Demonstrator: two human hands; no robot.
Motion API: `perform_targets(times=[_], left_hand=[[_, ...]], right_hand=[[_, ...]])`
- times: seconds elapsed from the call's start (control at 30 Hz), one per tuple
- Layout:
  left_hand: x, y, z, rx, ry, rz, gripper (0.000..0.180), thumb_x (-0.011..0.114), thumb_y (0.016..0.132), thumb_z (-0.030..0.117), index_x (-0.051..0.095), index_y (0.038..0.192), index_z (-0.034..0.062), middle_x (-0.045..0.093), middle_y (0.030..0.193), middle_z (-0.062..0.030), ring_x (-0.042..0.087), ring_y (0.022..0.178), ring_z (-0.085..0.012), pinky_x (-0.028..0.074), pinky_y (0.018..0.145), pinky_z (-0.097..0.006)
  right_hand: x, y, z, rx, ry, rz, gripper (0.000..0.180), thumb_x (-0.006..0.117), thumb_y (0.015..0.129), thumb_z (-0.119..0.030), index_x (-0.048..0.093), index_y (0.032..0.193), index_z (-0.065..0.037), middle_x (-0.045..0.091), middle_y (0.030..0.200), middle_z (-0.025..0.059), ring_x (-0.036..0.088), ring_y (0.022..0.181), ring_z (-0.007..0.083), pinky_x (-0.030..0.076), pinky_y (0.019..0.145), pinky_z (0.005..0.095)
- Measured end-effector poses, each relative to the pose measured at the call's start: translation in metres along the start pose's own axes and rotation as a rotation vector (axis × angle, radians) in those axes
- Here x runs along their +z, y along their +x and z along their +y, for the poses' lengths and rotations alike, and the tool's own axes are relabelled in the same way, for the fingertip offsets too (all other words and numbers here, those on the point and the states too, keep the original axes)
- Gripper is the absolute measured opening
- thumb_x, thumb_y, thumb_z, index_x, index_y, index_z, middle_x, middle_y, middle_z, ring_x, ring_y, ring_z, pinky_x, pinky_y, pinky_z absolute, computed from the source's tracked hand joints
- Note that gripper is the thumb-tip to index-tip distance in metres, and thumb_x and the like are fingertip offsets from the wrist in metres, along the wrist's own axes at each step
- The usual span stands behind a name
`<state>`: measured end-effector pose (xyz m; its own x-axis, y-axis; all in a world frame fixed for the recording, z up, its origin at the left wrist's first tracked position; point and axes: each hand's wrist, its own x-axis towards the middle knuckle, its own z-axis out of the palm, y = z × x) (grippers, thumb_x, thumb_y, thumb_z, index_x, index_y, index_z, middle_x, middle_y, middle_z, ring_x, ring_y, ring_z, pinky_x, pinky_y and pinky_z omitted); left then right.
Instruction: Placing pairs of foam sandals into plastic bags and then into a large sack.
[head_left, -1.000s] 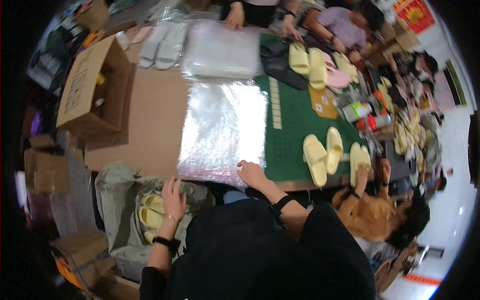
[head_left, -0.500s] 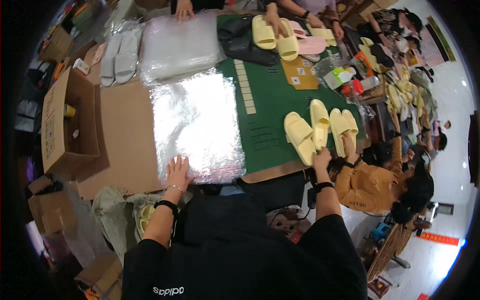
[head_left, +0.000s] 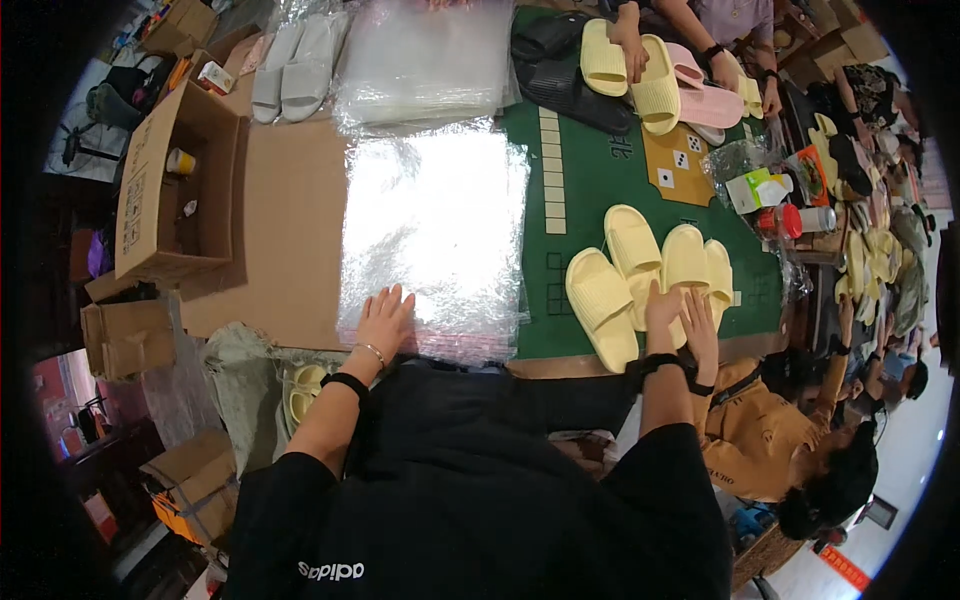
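My left hand (head_left: 385, 318) lies flat with its fingers spread on the near edge of a stack of clear plastic bags (head_left: 430, 220). At my right, a pair of pale yellow slippers rests on the green mat, made up of a left slipper (head_left: 600, 305) and a right slipper (head_left: 632, 250). My right hand (head_left: 663, 312) is closed at the heel end of the right slipper, its fingers partly hidden. Close beside it, a co-worker's hand (head_left: 700, 325) reaches over a second pair of yellow slippers (head_left: 686, 258).
An open cardboard box (head_left: 205, 190) stands at the left, near bagged grey slippers (head_left: 307, 75). More clear bags (head_left: 425, 65) lie at the back. Black slippers (head_left: 570, 90), pink slippers (head_left: 705, 100) and a red-lidded jar (head_left: 780, 220) are at the far right, where another person handles slippers.
The view has shifted, so the table sits further right. The two yellow pairs now lie closer together, and the co-worker's hand has come next to mine. My left hand stays on the bags.
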<state>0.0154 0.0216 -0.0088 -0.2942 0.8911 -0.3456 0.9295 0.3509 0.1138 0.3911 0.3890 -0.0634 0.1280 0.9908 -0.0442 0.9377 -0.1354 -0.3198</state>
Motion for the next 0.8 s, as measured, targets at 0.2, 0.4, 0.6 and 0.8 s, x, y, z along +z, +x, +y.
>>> perform_targets(times=[0.2, 0.4, 0.6, 0.8], left_hand=[[-0.027, 0.002, 0.008, -0.004, 0.002, -0.043, 0.074, 0.068, 0.07, 0.03, 0.03, 0.133, 0.0246, 0.027, 0.138, -0.0094, 0.025, 0.126, -0.0307, 0.023, 0.102, -0.048], [-0.005, 0.002, -0.008, 0.089, 0.016, -0.029, 0.064, 0.066, 0.071, 0.025, 0.035, 0.128, 0.0237, 0.032, 0.133, -0.0101, 0.029, 0.125, -0.0293, 0.025, 0.102, -0.045], [0.003, 0.008, -0.021, 0.232, -0.084, 0.008, 0.045, 0.058, 0.078, 0.02, 0.043, 0.12, 0.0221, 0.042, 0.126, -0.009, 0.038, 0.118, -0.0298, 0.036, 0.095, -0.039], [-0.024, 0.007, -0.014, -0.048, -0.634, 0.115, 0.023, 0.054, 0.084, 0.024, 0.065, 0.09, 0.0048, 0.063, 0.088, -0.0141, 0.06, 0.084, -0.0273, 0.047, 0.078, -0.033]], right_hand=[[0.011, -0.048, -0.004, -0.287, 0.028, 0.355, 0.06, 0.06, 0.068, -0.01, 0.038, 0.121, 0.006, 0.043, 0.117, 0.0255, 0.039, 0.11, 0.0399, 0.029, 0.095, 0.0458], [-0.017, -0.09, -0.039, -0.651, 0.263, -0.068, 0.069, 0.059, 0.063, -0.006, 0.033, 0.127, 0.0, 0.041, 0.119, 0.0205, 0.033, 0.115, 0.0377, 0.023, 0.098, 0.0451], [0.019, -0.031, -0.064, -0.403, 0.163, -0.275, 0.035, 0.06, 0.067, -0.009, 0.055, 0.1, 0.002, 0.055, 0.098, 0.0249, 0.049, 0.097, 0.0407, 0.041, 0.081, 0.0439], [0.025, -0.084, -0.094, -0.201, 0.243, -0.167, 0.025, 0.055, 0.072, -0.009, 0.057, 0.092, 0.005, 0.056, 0.096, 0.0247, 0.052, 0.092, 0.0407, 0.042, 0.079, 0.0438]])
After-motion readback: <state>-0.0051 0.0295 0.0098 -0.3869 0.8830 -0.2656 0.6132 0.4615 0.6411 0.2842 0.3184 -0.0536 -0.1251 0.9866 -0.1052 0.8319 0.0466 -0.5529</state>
